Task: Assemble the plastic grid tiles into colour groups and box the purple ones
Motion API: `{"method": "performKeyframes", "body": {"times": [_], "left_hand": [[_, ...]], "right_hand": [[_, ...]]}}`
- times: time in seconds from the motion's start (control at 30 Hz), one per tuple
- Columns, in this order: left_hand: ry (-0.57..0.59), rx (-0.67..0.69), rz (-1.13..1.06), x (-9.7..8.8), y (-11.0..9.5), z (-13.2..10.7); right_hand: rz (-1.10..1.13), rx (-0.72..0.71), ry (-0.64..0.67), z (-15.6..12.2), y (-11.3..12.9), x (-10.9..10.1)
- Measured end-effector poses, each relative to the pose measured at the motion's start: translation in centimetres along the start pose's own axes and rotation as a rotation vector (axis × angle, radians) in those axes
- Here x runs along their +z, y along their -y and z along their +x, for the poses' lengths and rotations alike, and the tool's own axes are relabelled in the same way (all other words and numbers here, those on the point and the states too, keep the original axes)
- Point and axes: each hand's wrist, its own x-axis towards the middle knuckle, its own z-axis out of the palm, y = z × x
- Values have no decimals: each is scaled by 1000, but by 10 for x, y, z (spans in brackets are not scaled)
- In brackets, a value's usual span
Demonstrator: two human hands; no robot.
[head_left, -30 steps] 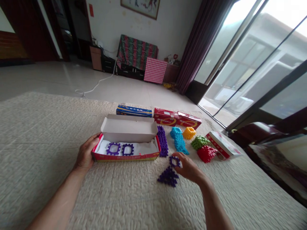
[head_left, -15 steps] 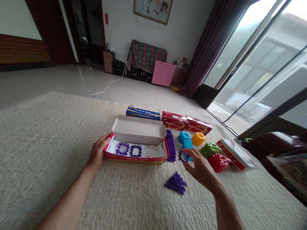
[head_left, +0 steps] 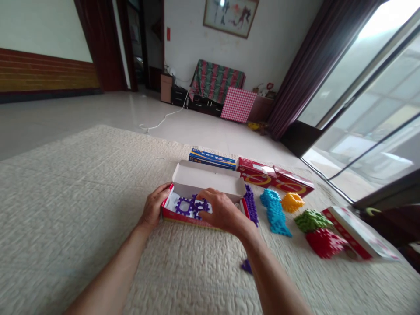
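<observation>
An open red box [head_left: 183, 215] with a white inside lies on the beige quilted cover. My left hand [head_left: 154, 208] grips its left end. My right hand [head_left: 221, 210] reaches over the box, fingers curled on a purple square piece [head_left: 201, 204] that sits next to another purple piece [head_left: 183, 204] in the box. A row of purple pieces [head_left: 251, 204] lies just right of the box. A small purple pile [head_left: 246, 265] shows partly behind my right forearm.
Blue pieces [head_left: 274, 210], an orange piece [head_left: 292, 201], a green one [head_left: 310, 220] and a red one [head_left: 324, 242] lie to the right. A blue box [head_left: 212, 159], two red boxes [head_left: 274, 177] and another box [head_left: 359, 234] lie around them. Tiled floor and a window lie beyond.
My right hand lifted a purple piece from beside the small pile and carried it left into the box. The camera turned right and tilted; my left hand stayed on the box.
</observation>
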Motion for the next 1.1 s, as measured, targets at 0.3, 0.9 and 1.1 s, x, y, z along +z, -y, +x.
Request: {"method": "performKeyframes", "body": {"times": [0.3,0.9,1.1], "left_hand": [[13,-22,-46,0,2,0],[5,-33,-14,1,0,-1],[-6,-27,-8,0,2,1]], "right_hand": [[-114,177,108,-21,-35,-10],[-41,257,-207,-65,-52,-45],[-92,492,-443,-116,-98,-25]]}}
